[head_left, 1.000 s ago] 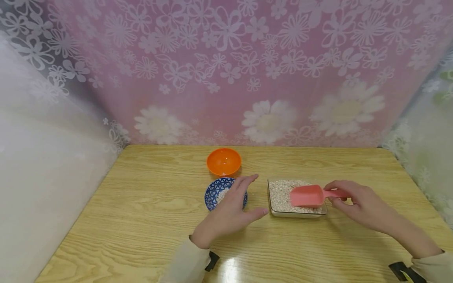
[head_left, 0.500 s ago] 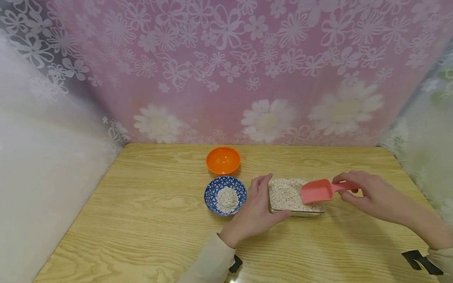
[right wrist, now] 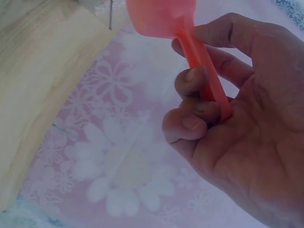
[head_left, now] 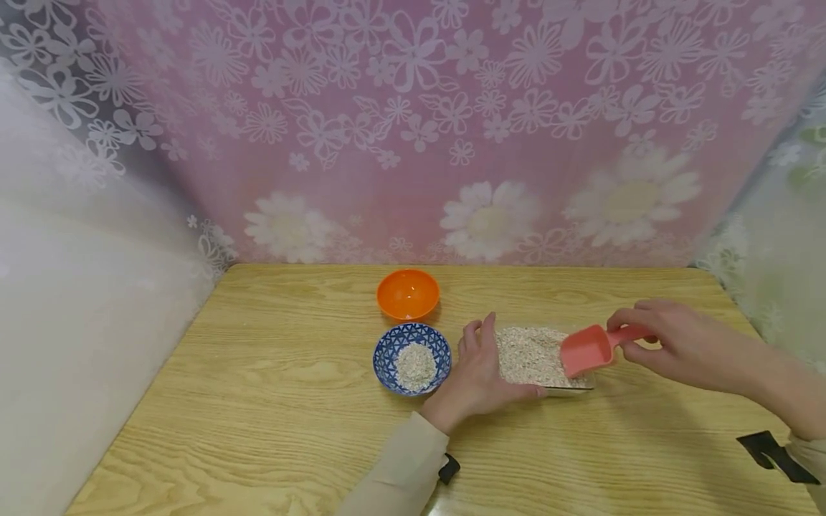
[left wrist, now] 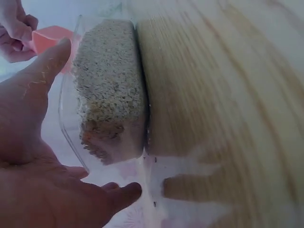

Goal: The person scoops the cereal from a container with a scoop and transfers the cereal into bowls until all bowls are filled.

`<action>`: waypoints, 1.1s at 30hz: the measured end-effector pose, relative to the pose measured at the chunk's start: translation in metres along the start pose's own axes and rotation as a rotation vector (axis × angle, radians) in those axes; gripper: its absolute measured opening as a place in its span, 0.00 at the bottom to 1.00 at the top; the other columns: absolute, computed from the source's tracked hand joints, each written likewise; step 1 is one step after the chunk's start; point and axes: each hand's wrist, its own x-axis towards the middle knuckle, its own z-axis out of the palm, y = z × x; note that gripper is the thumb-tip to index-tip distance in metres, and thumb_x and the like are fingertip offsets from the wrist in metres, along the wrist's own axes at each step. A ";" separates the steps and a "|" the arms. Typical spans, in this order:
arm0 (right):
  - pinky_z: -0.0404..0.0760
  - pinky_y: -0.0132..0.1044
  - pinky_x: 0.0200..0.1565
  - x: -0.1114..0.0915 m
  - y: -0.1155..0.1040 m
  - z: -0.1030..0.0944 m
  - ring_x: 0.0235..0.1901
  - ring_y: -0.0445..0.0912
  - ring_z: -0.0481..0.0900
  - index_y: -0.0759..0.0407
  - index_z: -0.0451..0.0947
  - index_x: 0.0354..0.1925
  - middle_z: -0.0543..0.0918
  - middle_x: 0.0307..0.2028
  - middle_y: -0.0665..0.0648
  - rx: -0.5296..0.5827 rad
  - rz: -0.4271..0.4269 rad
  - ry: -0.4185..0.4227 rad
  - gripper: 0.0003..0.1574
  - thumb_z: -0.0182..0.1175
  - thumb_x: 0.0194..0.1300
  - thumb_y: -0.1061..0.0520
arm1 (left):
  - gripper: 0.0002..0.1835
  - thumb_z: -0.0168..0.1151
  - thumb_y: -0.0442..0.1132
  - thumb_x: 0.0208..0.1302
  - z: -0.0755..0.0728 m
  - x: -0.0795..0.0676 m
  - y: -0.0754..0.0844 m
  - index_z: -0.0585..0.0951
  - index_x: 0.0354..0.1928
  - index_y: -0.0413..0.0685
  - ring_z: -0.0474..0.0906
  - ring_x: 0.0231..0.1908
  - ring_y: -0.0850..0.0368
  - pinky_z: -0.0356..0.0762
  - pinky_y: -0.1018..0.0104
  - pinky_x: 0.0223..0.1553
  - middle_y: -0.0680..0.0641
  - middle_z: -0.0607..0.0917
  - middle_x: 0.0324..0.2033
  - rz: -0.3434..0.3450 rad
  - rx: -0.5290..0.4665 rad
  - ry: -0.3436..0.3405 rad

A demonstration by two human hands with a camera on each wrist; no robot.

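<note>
My right hand grips the handle of a pink scoop. The scoop's lip is over the right end of a clear rectangular container filled with pale flakes like rolled oats. In the right wrist view, fingers curl round the scoop's handle. My left hand is at the container's left end, its thumb along the near side and its fingers extended. Its thumb overlaps the rim in the left wrist view; contact is hard to tell. A blue-and-white patterned bowl holding a flake heap stands left of this hand.
Behind the patterned bowl stands an orange bowl. Everything rests on a wood-grain table, with a pink flowered curtain along its back edge and pale sheeting at both sides.
My left hand has moved right, from over the patterned bowl to the container's left end. My right hand has drawn the scoop rightward across the flakes and tilted it.
</note>
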 end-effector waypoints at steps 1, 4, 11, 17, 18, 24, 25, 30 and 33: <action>0.75 0.31 0.29 0.002 -0.001 -0.002 0.30 0.34 0.76 0.48 0.84 0.44 0.78 0.32 0.39 -0.001 0.007 -0.026 0.14 0.74 0.59 0.57 | 0.71 0.77 0.70 0.45 0.001 0.001 -0.001 0.42 0.83 0.62 0.59 0.75 0.45 0.74 0.45 0.67 0.44 0.54 0.78 -0.013 -0.002 -0.007; 0.75 0.31 0.30 0.006 -0.003 -0.006 0.30 0.34 0.76 0.49 0.84 0.44 0.79 0.33 0.40 0.006 0.015 -0.075 0.13 0.73 0.60 0.57 | 0.72 0.77 0.71 0.45 0.002 0.003 -0.003 0.41 0.83 0.60 0.56 0.76 0.46 0.71 0.46 0.70 0.43 0.56 0.78 -0.028 -0.005 -0.028; 0.76 0.33 0.31 0.011 -0.008 -0.006 0.31 0.36 0.78 0.49 0.83 0.44 0.81 0.34 0.40 0.016 0.024 -0.146 0.12 0.72 0.61 0.55 | 0.73 0.76 0.72 0.46 0.004 0.005 -0.006 0.38 0.83 0.61 0.47 0.81 0.43 0.62 0.43 0.75 0.41 0.54 0.80 -0.028 -0.003 -0.065; 0.81 0.38 0.35 0.016 -0.012 0.006 0.37 0.44 0.83 0.52 0.82 0.45 0.85 0.38 0.45 0.080 0.063 -0.193 0.11 0.70 0.64 0.55 | 0.74 0.76 0.73 0.45 0.004 0.006 -0.005 0.36 0.83 0.64 0.44 0.82 0.46 0.60 0.41 0.75 0.44 0.50 0.82 -0.066 -0.019 -0.091; 0.82 0.39 0.35 0.016 -0.012 0.009 0.38 0.46 0.84 0.53 0.82 0.45 0.85 0.39 0.47 0.091 0.067 -0.190 0.11 0.70 0.64 0.55 | 0.74 0.76 0.73 0.45 0.004 0.006 -0.005 0.36 0.83 0.64 0.44 0.82 0.47 0.60 0.41 0.76 0.45 0.50 0.82 -0.068 -0.021 -0.093; 0.82 0.37 0.34 0.010 -0.010 0.027 0.40 0.48 0.86 0.53 0.81 0.47 0.86 0.41 0.50 0.166 0.083 -0.122 0.12 0.68 0.66 0.57 | 0.74 0.75 0.74 0.46 0.005 0.006 -0.007 0.35 0.83 0.64 0.44 0.82 0.48 0.60 0.41 0.76 0.47 0.50 0.82 -0.059 -0.027 -0.099; 0.82 0.36 0.34 0.008 -0.010 0.030 0.40 0.47 0.86 0.53 0.81 0.48 0.86 0.42 0.50 0.176 0.087 -0.109 0.12 0.68 0.66 0.58 | 0.73 0.74 0.74 0.46 0.005 0.007 -0.007 0.35 0.83 0.64 0.44 0.82 0.48 0.61 0.41 0.75 0.47 0.51 0.82 -0.058 -0.029 -0.099; 0.76 0.31 0.30 -0.002 -0.002 0.044 0.35 0.35 0.81 0.55 0.81 0.53 0.86 0.43 0.49 0.264 0.112 -0.053 0.15 0.66 0.69 0.59 | 0.73 0.75 0.74 0.45 0.005 0.007 -0.008 0.36 0.83 0.65 0.45 0.82 0.48 0.62 0.40 0.74 0.46 0.52 0.82 -0.056 -0.042 -0.097; 0.69 0.30 0.25 -0.009 0.004 0.053 0.27 0.30 0.71 0.54 0.80 0.55 0.85 0.38 0.47 0.352 0.129 -0.018 0.15 0.65 0.70 0.60 | 0.73 0.74 0.74 0.45 0.006 0.007 -0.007 0.36 0.83 0.66 0.46 0.82 0.48 0.63 0.40 0.74 0.47 0.53 0.82 -0.054 -0.035 -0.097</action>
